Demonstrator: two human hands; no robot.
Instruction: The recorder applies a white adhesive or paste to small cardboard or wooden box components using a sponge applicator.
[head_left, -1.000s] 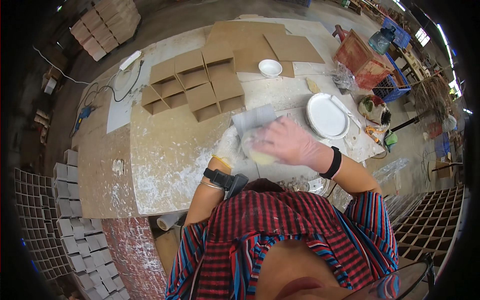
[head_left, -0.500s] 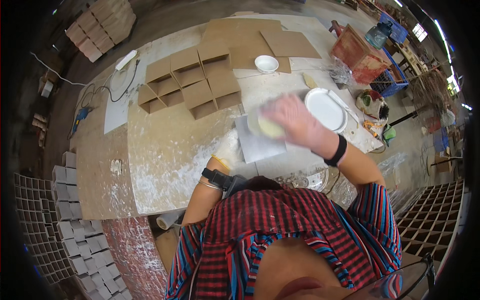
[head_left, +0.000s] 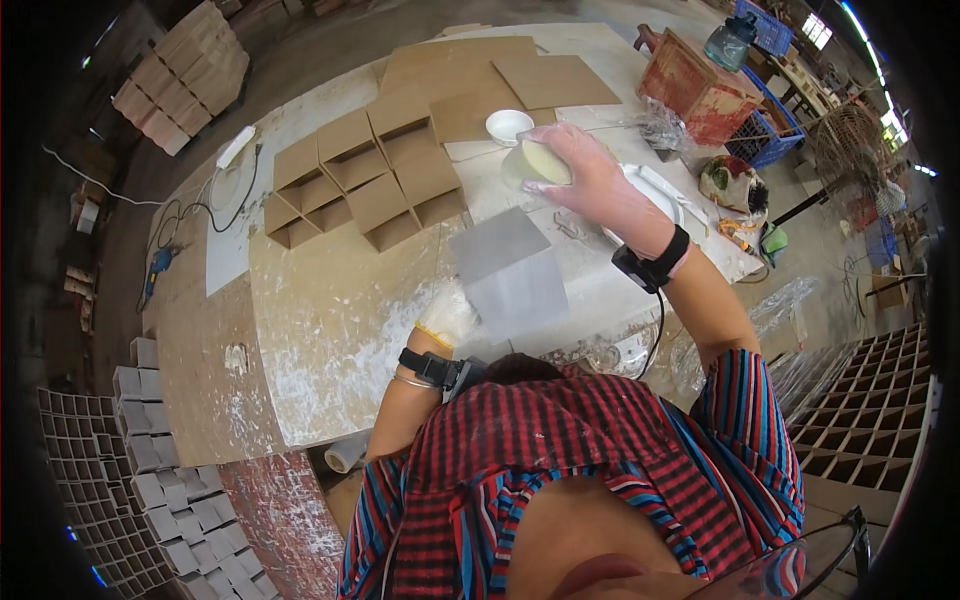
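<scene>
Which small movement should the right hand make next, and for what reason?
Probably bring the pale yellow pad onto the grey box: the right hand holds the pad apart from the box, while the left hand is at the box's left side.

A red-checked apron (head_left: 540, 440) covers a striped shirt (head_left: 745, 415); one glove (head_left: 447, 314) looks knitted.

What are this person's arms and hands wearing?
The left hand has a white, fabric-looking glove with a yellow edge, then a black strap with a black device and a thin silvery bangle. The right hand has a thin, see-through glove, a black wristband, a small black box and a black cable. The striped sleeves are blue, red, black and white.
</scene>
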